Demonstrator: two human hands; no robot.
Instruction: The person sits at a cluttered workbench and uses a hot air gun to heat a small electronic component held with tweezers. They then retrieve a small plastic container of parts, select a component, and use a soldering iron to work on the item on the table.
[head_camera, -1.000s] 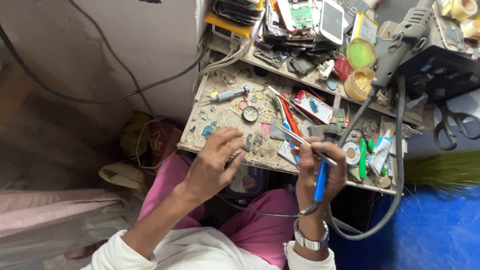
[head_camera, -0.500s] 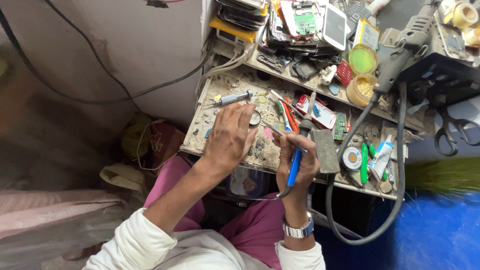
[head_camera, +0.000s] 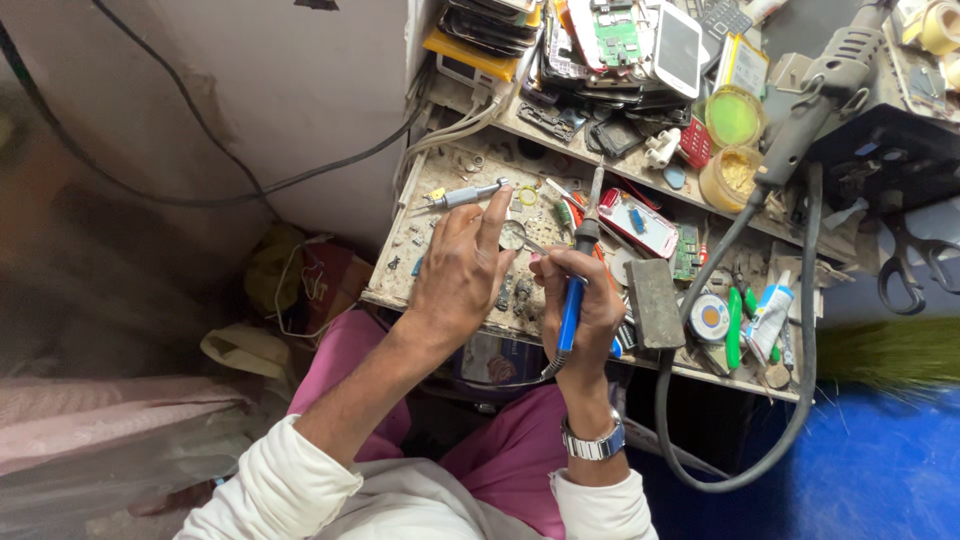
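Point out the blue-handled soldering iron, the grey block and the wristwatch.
blue-handled soldering iron (head_camera: 572, 310): head view, on the blue grip.
grey block (head_camera: 654, 303): head view, middle of its top face.
wristwatch (head_camera: 594, 445): head view, on the metal band.

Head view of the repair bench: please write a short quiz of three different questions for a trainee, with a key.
1. True or false: the right hand holds a soldering iron with a blue handle.
2. What does the left hand reach toward? A) the scissors B) a small round metal part on the workbench C) the green-lidded jar
3. Fill in: the right wrist wears a metal ______.

Key
1. True; its tip points away from the person, over the bench.
2. B; the fingertips are at the part. The scissors and the green-lidded jar lie far to the right.
3. Wristwatch.
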